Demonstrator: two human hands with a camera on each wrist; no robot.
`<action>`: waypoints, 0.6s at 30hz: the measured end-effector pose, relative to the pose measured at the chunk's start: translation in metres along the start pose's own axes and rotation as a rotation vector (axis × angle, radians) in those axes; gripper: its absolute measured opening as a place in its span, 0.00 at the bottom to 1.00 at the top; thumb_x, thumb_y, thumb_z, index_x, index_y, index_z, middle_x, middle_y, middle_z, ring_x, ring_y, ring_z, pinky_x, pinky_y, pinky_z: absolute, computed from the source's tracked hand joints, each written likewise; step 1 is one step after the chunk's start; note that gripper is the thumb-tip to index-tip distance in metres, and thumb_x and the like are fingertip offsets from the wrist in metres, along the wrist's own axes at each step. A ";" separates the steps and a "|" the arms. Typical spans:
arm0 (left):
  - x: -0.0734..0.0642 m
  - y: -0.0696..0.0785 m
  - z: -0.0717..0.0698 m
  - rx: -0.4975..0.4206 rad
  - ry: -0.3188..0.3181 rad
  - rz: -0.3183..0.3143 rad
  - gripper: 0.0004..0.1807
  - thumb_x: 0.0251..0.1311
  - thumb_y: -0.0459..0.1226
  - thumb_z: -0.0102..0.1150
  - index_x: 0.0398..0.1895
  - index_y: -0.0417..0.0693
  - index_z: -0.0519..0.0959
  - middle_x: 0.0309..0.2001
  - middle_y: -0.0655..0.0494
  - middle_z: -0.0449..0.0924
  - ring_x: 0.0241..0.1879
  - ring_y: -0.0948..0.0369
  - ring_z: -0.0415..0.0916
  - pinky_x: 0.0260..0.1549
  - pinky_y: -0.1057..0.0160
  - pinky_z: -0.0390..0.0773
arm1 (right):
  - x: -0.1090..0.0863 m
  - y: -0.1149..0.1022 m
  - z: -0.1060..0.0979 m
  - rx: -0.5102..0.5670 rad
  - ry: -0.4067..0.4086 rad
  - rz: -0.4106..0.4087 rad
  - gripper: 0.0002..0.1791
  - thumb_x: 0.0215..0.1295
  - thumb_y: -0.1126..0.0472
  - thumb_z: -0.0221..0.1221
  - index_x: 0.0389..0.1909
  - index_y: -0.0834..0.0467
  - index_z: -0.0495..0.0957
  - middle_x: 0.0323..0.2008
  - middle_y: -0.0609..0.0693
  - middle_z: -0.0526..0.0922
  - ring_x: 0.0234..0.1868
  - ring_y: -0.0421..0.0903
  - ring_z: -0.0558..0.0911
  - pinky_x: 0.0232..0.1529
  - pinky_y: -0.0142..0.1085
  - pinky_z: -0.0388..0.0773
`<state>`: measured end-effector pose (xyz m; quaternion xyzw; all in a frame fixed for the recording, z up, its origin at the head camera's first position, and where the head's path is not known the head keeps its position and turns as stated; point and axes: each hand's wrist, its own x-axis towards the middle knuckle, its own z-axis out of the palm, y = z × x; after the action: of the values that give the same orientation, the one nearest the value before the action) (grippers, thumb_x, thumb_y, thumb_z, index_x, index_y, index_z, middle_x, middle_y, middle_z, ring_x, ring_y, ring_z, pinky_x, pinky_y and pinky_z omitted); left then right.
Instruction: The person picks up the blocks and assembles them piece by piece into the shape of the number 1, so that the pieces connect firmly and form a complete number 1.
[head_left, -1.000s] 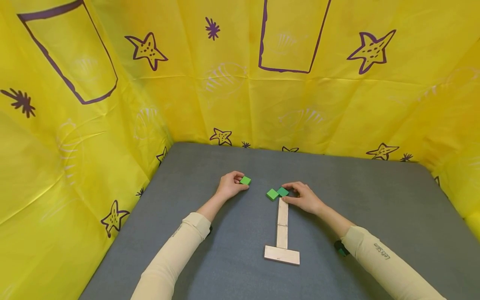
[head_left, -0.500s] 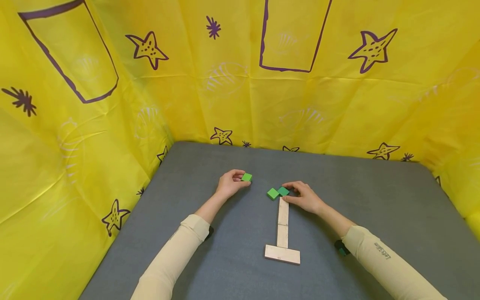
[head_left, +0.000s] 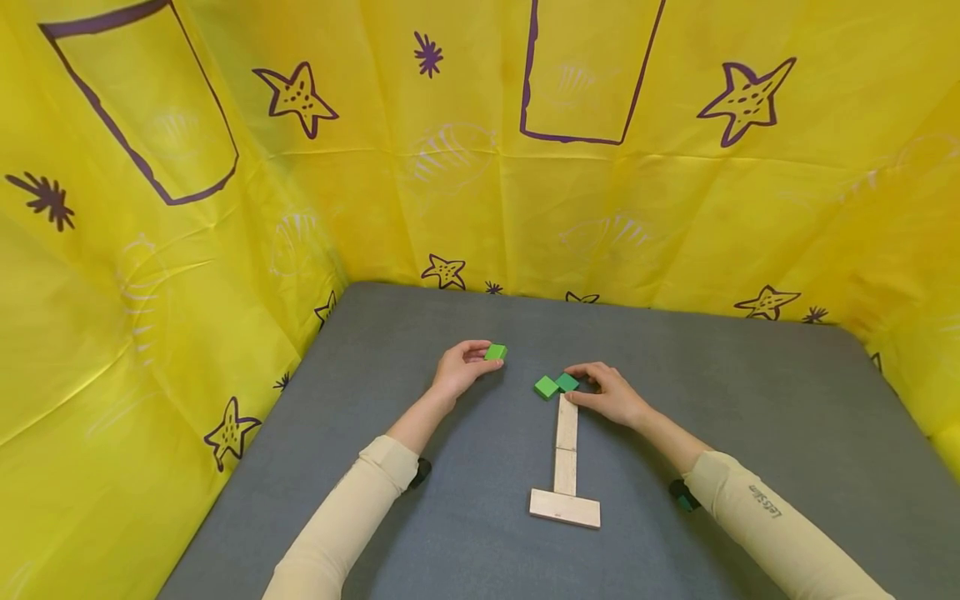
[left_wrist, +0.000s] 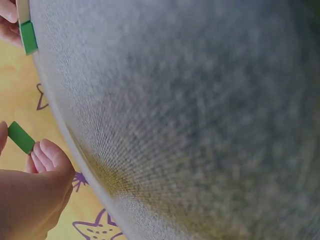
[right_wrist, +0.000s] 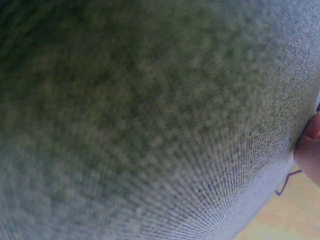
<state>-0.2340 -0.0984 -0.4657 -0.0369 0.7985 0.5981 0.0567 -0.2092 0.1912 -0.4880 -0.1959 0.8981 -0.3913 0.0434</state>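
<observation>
In the head view my left hand (head_left: 459, 371) pinches a light green square block (head_left: 496, 352) between thumb and fingers, left of the other blocks. The left wrist view shows this green block (left_wrist: 21, 137) held edgewise at the fingertips, apart from the table. My right hand (head_left: 611, 397) has thumb and fingers on either side of a dark green block (head_left: 567, 382), its thumb right at the top end of a wooden plank (head_left: 567, 421). Another light green block (head_left: 546, 387) lies corner to corner with the dark one. Only part of the right hand (right_wrist: 310, 150) shows in the right wrist view.
A second plank (head_left: 565, 473) continues the column toward me, ending at a crosswise plank (head_left: 565, 508). All lie on a grey table (head_left: 465, 517). Yellow cloth (head_left: 390, 192) with purple starfish drawings rises behind the table and along its left side.
My left hand has shifted slightly right and away from me, carrying the light green block, which now sits at a different tilt. My right hand and the planks have stayed in place.
</observation>
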 end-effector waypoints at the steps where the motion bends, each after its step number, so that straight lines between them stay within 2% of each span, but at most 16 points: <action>1: -0.001 0.000 0.000 -0.016 -0.002 -0.001 0.26 0.51 0.38 0.74 0.55 0.45 0.79 0.48 0.51 0.80 0.46 0.57 0.78 0.45 0.60 0.77 | 0.000 0.000 0.000 -0.001 0.001 -0.003 0.25 0.62 0.55 0.65 0.58 0.60 0.77 0.52 0.59 0.76 0.48 0.54 0.71 0.49 0.46 0.66; 11: -0.006 0.001 0.002 -0.097 -0.028 -0.019 0.26 0.51 0.39 0.74 0.55 0.45 0.79 0.48 0.51 0.80 0.46 0.57 0.78 0.47 0.56 0.77 | 0.001 0.000 0.001 -0.011 0.000 -0.004 0.24 0.63 0.54 0.65 0.58 0.59 0.77 0.53 0.59 0.76 0.48 0.54 0.71 0.49 0.47 0.66; 18: -0.013 0.002 0.005 -0.113 -0.053 -0.010 0.26 0.52 0.39 0.73 0.56 0.43 0.78 0.49 0.50 0.80 0.47 0.57 0.77 0.47 0.56 0.77 | 0.000 0.000 0.000 -0.005 -0.003 0.004 0.25 0.63 0.54 0.65 0.58 0.59 0.77 0.53 0.59 0.76 0.49 0.54 0.71 0.50 0.47 0.66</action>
<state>-0.2216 -0.0928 -0.4632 -0.0279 0.7615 0.6428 0.0786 -0.2093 0.1908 -0.4882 -0.1948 0.8994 -0.3887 0.0449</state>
